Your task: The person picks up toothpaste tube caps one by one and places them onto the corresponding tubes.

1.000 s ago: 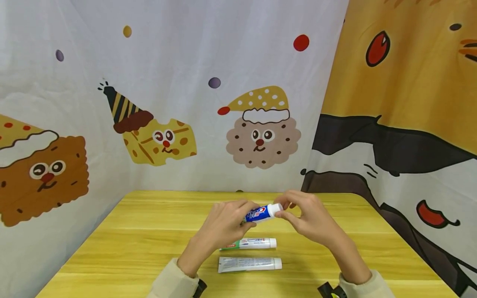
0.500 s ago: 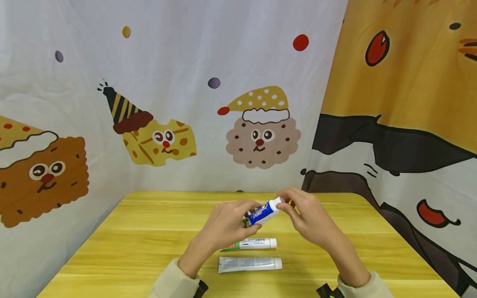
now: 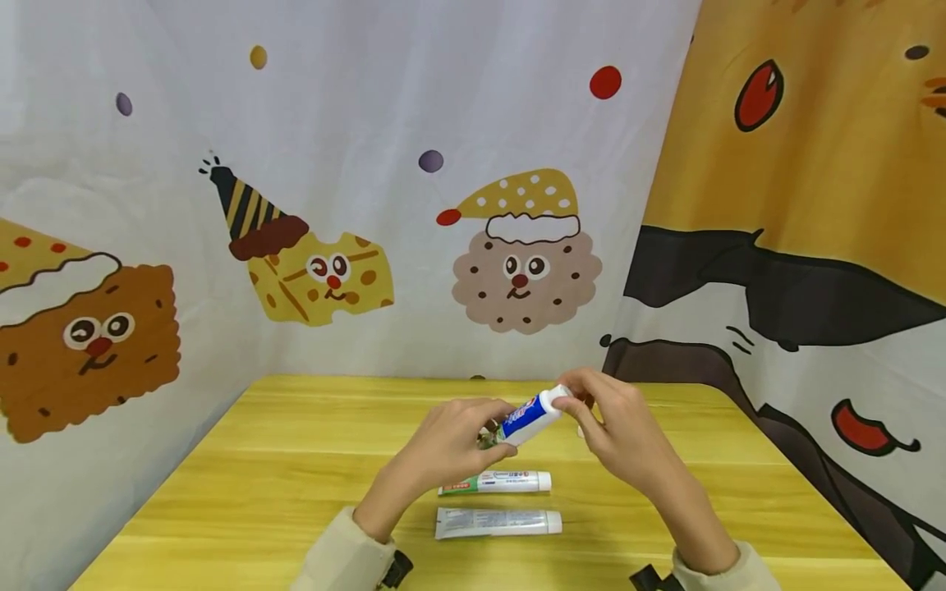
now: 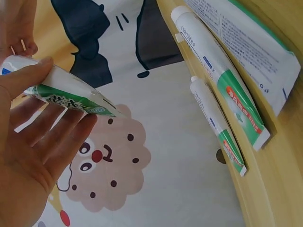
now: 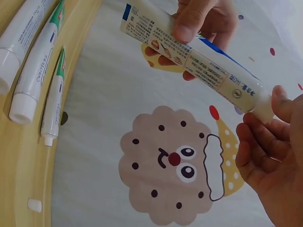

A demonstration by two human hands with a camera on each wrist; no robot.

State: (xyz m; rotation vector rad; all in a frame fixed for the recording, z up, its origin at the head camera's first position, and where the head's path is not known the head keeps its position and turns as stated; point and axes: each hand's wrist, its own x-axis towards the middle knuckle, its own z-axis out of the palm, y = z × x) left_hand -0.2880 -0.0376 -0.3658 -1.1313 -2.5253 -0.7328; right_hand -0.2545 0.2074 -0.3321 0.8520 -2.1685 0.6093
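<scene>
A blue, white and green toothpaste tube [image 3: 526,420] is held tilted above the table, its white cap end up and to the right. My left hand [image 3: 461,435] grips its lower body between thumb and fingers; the left wrist view shows its green end [image 4: 71,101]. My right hand [image 3: 617,423] pinches the white cap [image 5: 262,111] with thumb and fingertips. Below, a white-and-green toothpaste tube [image 3: 510,482] and a mostly white toothpaste tube [image 3: 498,523] lie side by side. A smaller white-and-green tube [image 5: 53,101], its narrow nozzle bare, lies beyond them, hidden in the head view.
A small loose white cap [image 5: 34,205] rests on the wooden table [image 3: 222,509], largely covered by my right hand in the head view. A printed cloth [image 3: 355,98] with cartoon figures hangs behind the table and along its sides.
The held tube has tilted more steeply, its cap end rising and shifting slightly right. My right hand has moved slightly up with the cap. The tubes on the table stay put.
</scene>
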